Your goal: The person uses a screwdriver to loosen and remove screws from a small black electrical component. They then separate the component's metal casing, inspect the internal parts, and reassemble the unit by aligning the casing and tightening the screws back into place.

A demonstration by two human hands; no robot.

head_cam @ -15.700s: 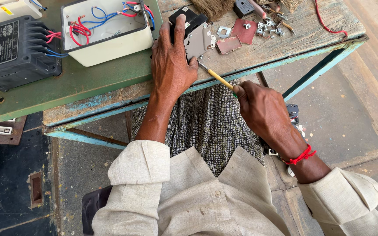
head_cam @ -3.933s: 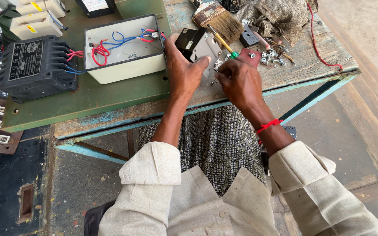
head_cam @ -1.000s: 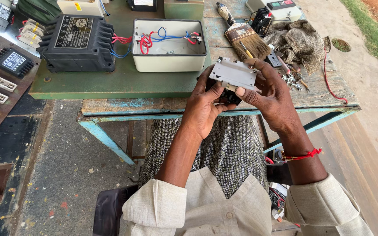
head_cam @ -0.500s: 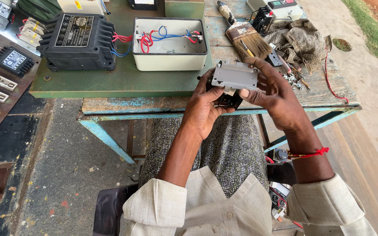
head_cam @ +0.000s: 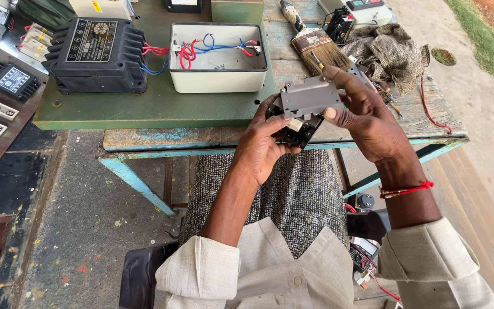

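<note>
Gripping grey switch unit (head_cam: 310, 100): left hand (head_cam: 264, 146) beneath, right hand (head_cam: 370, 114) fingers closed, seemingly atop.

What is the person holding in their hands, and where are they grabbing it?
A small grey and black electrical part. The left hand grips its black lower end from below; the right hand pinches the grey plate's right edge.
</note>
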